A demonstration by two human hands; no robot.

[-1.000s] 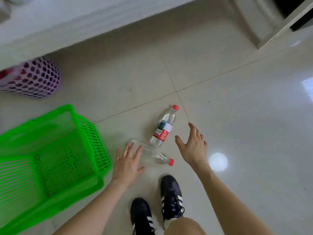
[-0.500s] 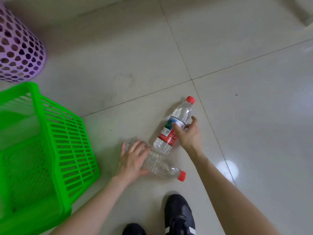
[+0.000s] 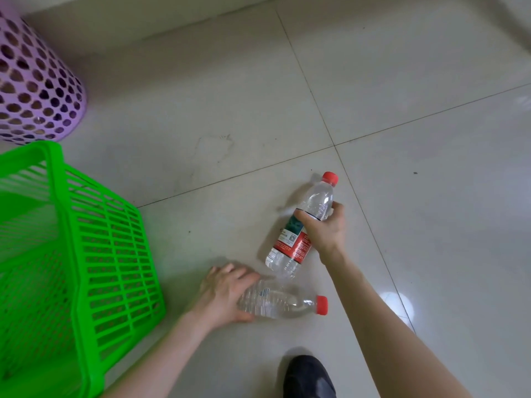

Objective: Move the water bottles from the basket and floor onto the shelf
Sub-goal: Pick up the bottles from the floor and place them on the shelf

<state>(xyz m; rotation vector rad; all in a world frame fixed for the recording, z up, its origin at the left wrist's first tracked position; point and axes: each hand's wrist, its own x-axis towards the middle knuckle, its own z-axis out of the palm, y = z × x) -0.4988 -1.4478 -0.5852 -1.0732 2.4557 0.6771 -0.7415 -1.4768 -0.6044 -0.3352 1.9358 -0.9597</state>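
Clear ribbed plastic: right hand [image 3: 324,231] grips labelled bottle [image 3: 290,242]; left hand [image 3: 221,291] clasps bare bottle [image 3: 275,304] on glossy tile [image 3: 201,110].

Clear plastic bottles [image 3: 275,304], green plastic basket [image 3: 115,254], glossy tiled floor [image 3: 201,96].

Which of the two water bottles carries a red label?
The farther water bottle, gripped by the right hand, has the red label; the nearer water bottle in the left hand shows none.

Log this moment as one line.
phase: pickup | left hand: grips unlabelled bottle | right hand: grips labelled bottle | green basket: at left
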